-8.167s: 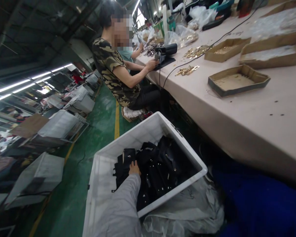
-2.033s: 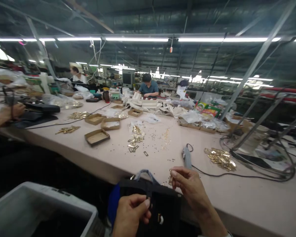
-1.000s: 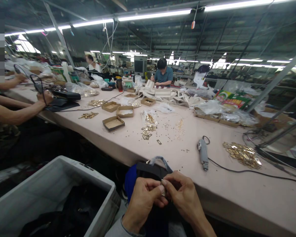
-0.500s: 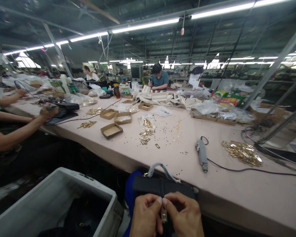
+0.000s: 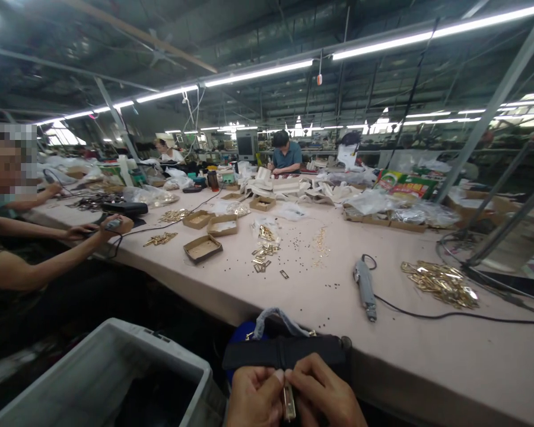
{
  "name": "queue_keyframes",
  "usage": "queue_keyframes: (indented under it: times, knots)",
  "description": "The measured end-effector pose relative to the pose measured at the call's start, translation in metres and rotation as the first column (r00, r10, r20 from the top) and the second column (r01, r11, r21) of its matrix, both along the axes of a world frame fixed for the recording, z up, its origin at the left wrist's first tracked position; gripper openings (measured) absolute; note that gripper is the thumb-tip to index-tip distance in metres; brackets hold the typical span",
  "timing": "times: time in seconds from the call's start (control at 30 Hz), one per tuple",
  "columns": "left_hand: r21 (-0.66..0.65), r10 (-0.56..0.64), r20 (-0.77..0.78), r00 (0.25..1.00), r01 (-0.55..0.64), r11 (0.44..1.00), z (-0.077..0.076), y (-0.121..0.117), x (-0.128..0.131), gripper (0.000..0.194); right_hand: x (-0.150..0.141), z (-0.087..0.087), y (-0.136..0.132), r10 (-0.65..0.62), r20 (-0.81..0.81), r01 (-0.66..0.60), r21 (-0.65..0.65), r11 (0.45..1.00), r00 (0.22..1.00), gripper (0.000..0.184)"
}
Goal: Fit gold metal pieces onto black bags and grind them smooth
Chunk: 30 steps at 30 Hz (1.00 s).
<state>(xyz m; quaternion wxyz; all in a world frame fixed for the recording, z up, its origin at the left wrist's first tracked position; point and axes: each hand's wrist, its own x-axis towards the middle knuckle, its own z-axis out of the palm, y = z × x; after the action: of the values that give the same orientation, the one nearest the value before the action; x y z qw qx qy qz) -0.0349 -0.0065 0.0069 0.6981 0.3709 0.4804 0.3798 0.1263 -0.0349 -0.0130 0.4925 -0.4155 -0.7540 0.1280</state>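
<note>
A black handbag (image 5: 253, 354) rests in front of me at the table's edge, its handle (image 5: 267, 315) wrapped in pale film and joined by gold fittings. On its front, a narrow gold metal clasp (image 5: 289, 404) hangs below my fingertips. My left hand (image 5: 254, 396) is closed, thumb and fingers pinching at the clasp's upper end. From the other side my right hand (image 5: 324, 392) pinches the same spot, thumb tip almost meeting the left one. The fingertips hide where clasp and bag join.
A grey electric screwdriver (image 5: 365, 289) lies on the table (image 5: 427, 350), near a pile of gold clasps (image 5: 440, 283). Small cardboard trays (image 5: 203, 249), gold frames (image 5: 261, 258) and dark screws lie farther back. A grey crate (image 5: 160, 344) stands lower left. A co-worker's hands (image 5: 111, 225) work at left.
The bag and both hands sit slightly lower and further left, still pinching at the clasp. The view has shifted. At left, the co-worker's hand has moved, with a grey tool now showing in it.
</note>
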Motion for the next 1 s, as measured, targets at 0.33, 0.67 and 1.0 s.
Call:
queue_keyframes:
  times: [0.33,0.67,1.0]
  knots:
    - [-0.054,0.083,-0.125,0.989,-0.090,0.994,0.036,-0.005,-0.001,0.047,0.002,0.049,0.023,0.053,0.237,-0.078,0.097,0.992,0.970,0.024]
    - [0.572,0.248,-0.385,0.889,0.019,0.820,0.043,0.009,-0.006,0.019,0.013,0.061,0.059,0.242,-0.078,-0.252,-0.423,0.870,0.967,0.019]
    - [0.472,0.181,-0.321,0.930,-0.008,0.882,0.030,0.039,-0.001,0.023,0.015,0.040,0.077,0.157,-0.168,-0.227,-0.599,0.768,0.973,0.024]
